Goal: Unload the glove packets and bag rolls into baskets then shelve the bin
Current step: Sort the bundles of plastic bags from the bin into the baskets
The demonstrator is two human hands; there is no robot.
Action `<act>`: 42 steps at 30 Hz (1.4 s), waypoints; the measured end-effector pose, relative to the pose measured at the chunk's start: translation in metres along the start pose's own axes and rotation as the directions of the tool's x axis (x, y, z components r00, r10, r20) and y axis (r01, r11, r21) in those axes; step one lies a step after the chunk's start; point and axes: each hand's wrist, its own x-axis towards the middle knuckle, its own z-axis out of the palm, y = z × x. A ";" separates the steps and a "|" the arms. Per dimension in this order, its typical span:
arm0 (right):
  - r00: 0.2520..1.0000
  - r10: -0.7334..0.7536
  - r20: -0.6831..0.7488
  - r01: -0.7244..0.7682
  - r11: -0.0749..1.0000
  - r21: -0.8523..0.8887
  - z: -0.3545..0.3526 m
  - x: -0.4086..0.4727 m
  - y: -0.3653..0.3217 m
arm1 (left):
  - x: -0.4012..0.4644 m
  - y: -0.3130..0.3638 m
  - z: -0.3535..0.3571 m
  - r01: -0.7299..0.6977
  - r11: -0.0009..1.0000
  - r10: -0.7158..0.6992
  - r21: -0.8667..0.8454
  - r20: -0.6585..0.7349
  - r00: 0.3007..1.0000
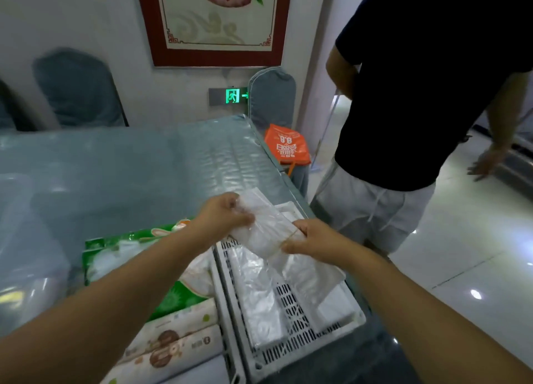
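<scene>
Gripping one clear glove packet (264,228) above the white basket (291,311), both left hand (223,215) and right hand (310,238) fingers clench it.

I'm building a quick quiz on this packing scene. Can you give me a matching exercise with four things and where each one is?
Things:
1. glove packet
2. white basket
3. orange bag
4. green package

Places:
A. past the table's far corner
B. held by both hands
C. left of the basket
D. at the table's right edge

Pairs: 1-B, 2-D, 3-A, 4-C
</scene>
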 end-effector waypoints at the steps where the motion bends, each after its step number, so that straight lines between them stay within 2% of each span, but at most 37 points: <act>1: 1.000 0.021 0.001 -0.021 1.000 0.013 -0.004 0.003 0.012 | 0.006 -0.008 0.012 0.020 0.999 -0.020 0.036 -0.008 1.000; 3: 0.997 0.075 -0.019 -0.074 0.996 0.043 -0.010 0.009 0.034 | 0.013 -0.025 0.034 0.066 0.994 -0.066 0.087 -0.008 0.998; 5: 0.989 0.126 -0.076 -0.121 0.990 0.068 -0.014 0.015 0.055 | 0.012 -0.044 0.052 0.035 0.953 -0.047 0.300 0.032 0.998; 7: 0.977 0.162 -0.141 -0.152 0.985 0.077 -0.018 0.020 0.072 | 0.005 -0.064 0.070 -0.116 0.823 -0.003 0.556 0.209 0.978; 9: 0.965 0.178 -0.193 -0.172 0.984 0.051 -0.020 0.025 0.083 | -0.003 -0.079 0.088 -0.359 0.646 0.035 0.674 0.443 0.896; 12: 0.956 0.207 -0.208 -0.197 0.978 0.068 -0.021 0.031 0.094 | -0.004 -0.091 0.105 -0.674 0.355 0.079 0.648 0.697 0.712; 14: 0.955 0.220 -0.198 -0.205 0.974 0.091 -0.023 0.035 0.098 | 0.000 -0.096 0.108 -0.774 0.197 0.091 0.602 0.775 0.626; 17: 0.956 0.221 -0.191 -0.205 0.974 0.096 -0.025 0.039 0.102 | 0.008 -0.098 0.106 -0.810 0.109 0.056 0.577 0.809 0.584; 19: 0.955 0.220 -0.197 -0.204 0.974 0.102 -0.025 0.042 0.102 | 0.010 -0.093 0.106 -0.825 0.084 0.074 0.559 0.822 0.564; 21: 0.955 0.223 -0.193 -0.205 0.973 0.108 -0.024 0.045 0.103 | 0.011 -0.089 0.106 -0.847 0.006 0.090 0.532 0.843 0.530; 23: 0.954 0.232 -0.191 -0.215 0.971 0.106 -0.023 0.048 0.103 | 0.011 -0.084 0.104 -0.863 -0.028 0.039 0.504 0.864 0.503; 26: 0.950 0.233 -0.206 -0.214 0.971 0.111 -0.020 0.049 0.104 | 0.012 -0.083 0.098 -0.842 -0.033 0.067 0.539 0.842 0.536; 29: 0.949 0.234 -0.212 -0.212 0.970 0.120 -0.014 0.048 0.105 | 0.012 -0.086 0.094 -0.833 -0.092 0.026 0.546 0.837 0.546; 33: 0.945 0.226 -0.236 -0.219 0.974 0.057 0.000 0.046 0.101 | 0.011 -0.094 0.090 -0.789 0.052 0.056 0.612 0.787 0.614; 35: 0.939 0.229 -0.256 -0.225 0.973 0.043 0.009 0.043 0.095 | 0.008 -0.091 0.086 -0.771 0.092 0.056 0.630 0.770 0.636; 38: 0.939 0.194 -0.284 -0.217 0.975 -0.053 0.026 0.037 0.089 | 0.003 -0.086 0.079 -0.766 0.124 0.080 0.631 0.763 0.641; 42: 0.950 0.178 -0.256 -0.226 0.959 -0.172 0.055 0.027 0.083 | -0.003 -0.083 0.067 -0.785 0.113 0.107 0.609 0.778 0.619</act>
